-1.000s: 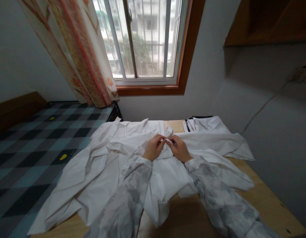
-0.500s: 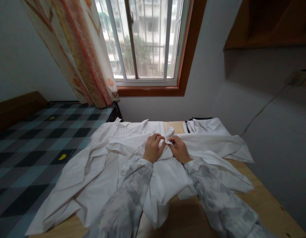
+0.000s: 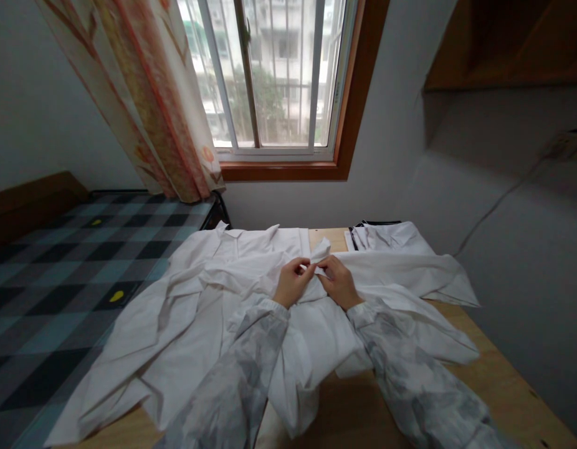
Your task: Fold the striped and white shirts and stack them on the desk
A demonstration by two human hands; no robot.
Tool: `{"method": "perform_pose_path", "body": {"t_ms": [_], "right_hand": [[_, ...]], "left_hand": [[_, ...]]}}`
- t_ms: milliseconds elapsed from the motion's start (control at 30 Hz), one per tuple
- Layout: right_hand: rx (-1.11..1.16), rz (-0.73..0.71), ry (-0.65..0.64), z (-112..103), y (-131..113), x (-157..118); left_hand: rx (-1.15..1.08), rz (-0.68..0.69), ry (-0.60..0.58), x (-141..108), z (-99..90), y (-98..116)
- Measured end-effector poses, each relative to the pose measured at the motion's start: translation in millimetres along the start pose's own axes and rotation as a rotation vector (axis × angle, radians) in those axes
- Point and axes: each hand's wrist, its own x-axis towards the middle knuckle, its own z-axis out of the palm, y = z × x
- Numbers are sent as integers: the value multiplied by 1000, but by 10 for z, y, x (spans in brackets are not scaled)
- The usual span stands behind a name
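Observation:
A white shirt [image 3: 190, 330] lies spread and rumpled over the wooden table, with long sleeves [image 3: 405, 274] reaching to the right. Near the middle, my left hand [image 3: 294, 279] pinches a small fold of the cloth between thumb and fingers. My right hand [image 3: 338, 280] meets it from the right, its thumb and fingertips closed on the same bit of fabric. The fingertips of both hands almost touch, and whatever small part lies between them is hidden. A narrow white flap stands up just beyond the fingers.
Folded white clothes [image 3: 391, 237] with a black edge lie at the table's back right. Bare wood of the table [image 3: 498, 374] shows at the right. On the left is a bed with a checked cover [image 3: 83, 268]. A curtain [image 3: 162, 112] hangs beside the window [image 3: 283, 81].
My left hand has turned and shifted slightly right, its thumb and index finger now pinching closer to the right fingertips. The right hand has barely moved.

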Motion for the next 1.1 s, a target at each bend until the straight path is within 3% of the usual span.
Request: {"method": "perform_pose_path", "body": {"t_ms": [167, 367, 800, 1100], "right_hand": [[79, 13, -14, 10, -51, -9], [160, 164, 36, 65, 15, 2], [256, 283, 39, 94, 121, 12], [382, 352, 45, 86, 190, 25]], "left_hand": [[-147, -92, -35, 23, -25, -73], [-147, -70, -59, 24, -25, -108], [-162, 2, -73, 46, -3, -180], [50, 85, 2, 68, 2, -113]]}}
